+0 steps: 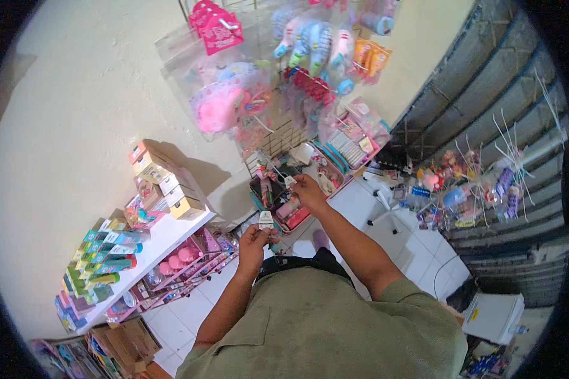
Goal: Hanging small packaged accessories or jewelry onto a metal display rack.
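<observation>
My left hand (251,248) grips a small product with a white header card (265,218) that bears writing. Part of the product hangs below the card, mostly covered by my fingers. Further forward, my right hand (309,193) pinches another small white card (289,181) beside a white display hook (276,166); whether the card hangs on that hook I cannot tell. Beneath both hands lies a pink-rimmed basket (290,231) of mixed small goods, with a pink packet (298,217) near its front. A bunch of colourful small items (265,187) hangs left of my right hand.
A wire grid (277,137) on the wall carries bagged goods and socks (318,40). At left, a white shelf (154,246) holds boxes (173,182) and tubes (118,248). Hanging packets (460,194) line the right shutter (483,61). A white wheeled stand base (383,208) occupies the floor.
</observation>
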Demonstrator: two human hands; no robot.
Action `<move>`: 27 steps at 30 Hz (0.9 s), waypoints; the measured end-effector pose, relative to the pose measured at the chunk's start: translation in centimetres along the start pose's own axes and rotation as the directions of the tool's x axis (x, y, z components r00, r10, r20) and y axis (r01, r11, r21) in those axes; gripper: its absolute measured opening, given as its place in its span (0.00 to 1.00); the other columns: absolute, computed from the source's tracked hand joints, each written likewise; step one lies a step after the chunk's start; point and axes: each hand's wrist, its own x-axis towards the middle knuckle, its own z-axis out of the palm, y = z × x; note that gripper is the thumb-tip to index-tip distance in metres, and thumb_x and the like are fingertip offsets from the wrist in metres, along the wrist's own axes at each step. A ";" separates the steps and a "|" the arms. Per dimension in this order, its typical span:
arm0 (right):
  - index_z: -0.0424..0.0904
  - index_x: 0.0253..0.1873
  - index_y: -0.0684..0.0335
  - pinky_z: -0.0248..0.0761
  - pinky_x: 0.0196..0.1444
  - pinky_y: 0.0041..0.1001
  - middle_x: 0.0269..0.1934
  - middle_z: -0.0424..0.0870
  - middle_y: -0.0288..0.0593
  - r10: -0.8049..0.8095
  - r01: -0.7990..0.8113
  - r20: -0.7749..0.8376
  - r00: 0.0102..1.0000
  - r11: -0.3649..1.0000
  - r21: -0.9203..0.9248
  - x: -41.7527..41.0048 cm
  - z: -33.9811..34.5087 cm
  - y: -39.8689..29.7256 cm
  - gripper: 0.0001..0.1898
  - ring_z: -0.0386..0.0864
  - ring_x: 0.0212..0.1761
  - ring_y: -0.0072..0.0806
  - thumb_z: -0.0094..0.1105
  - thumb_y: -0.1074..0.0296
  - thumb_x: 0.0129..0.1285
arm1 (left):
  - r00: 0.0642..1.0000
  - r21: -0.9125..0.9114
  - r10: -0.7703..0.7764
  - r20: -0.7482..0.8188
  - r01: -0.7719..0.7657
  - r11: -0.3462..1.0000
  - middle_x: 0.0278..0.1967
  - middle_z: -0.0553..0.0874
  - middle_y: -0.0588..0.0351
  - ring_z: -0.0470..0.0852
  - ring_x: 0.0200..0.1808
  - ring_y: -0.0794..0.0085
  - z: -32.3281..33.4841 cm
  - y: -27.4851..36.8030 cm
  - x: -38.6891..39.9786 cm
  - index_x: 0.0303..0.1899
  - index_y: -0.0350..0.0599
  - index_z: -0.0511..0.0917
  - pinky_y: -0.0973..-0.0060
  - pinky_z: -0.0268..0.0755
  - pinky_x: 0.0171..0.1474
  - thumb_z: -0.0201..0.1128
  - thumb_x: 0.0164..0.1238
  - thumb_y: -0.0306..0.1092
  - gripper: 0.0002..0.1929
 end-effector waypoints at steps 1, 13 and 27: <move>0.73 0.55 0.68 0.75 0.35 0.25 0.36 0.80 0.40 -0.031 0.031 -0.003 1.000 0.999 -0.024 0.6 0.0 0.3 0.14 0.79 0.33 0.23 0.62 0.72 0.68 | 1.000 -0.008 0.006 -0.021 -0.006 1.000 0.43 0.88 0.48 0.87 0.40 0.68 0.0 0.0 0.1 0.49 0.36 0.76 0.70 0.79 0.47 0.56 0.77 0.31 0.09; 0.75 0.56 0.63 0.70 0.26 0.23 0.35 0.80 0.39 0.040 -0.046 0.202 0.979 0.999 0.022 4.0 -0.1 1.7 0.13 0.76 0.27 0.21 0.60 0.72 0.70 | 0.983 -0.097 0.040 -0.182 -0.059 0.994 0.42 0.88 0.50 0.87 0.37 0.68 3.2 0.8 0.7 0.48 0.38 0.77 0.71 0.77 0.46 0.56 0.77 0.31 0.08; 0.71 0.66 0.63 0.74 0.36 0.20 0.45 0.84 0.39 -0.046 0.073 0.455 0.889 0.996 -0.043 11.2 1.5 2.8 0.16 0.80 0.39 0.20 0.50 0.70 0.77 | 0.921 -0.120 0.040 -0.388 -0.093 0.988 0.42 0.89 0.48 0.87 0.37 0.67 4.8 0.4 0.1 0.46 0.38 0.77 0.71 0.76 0.44 0.57 0.77 0.30 0.06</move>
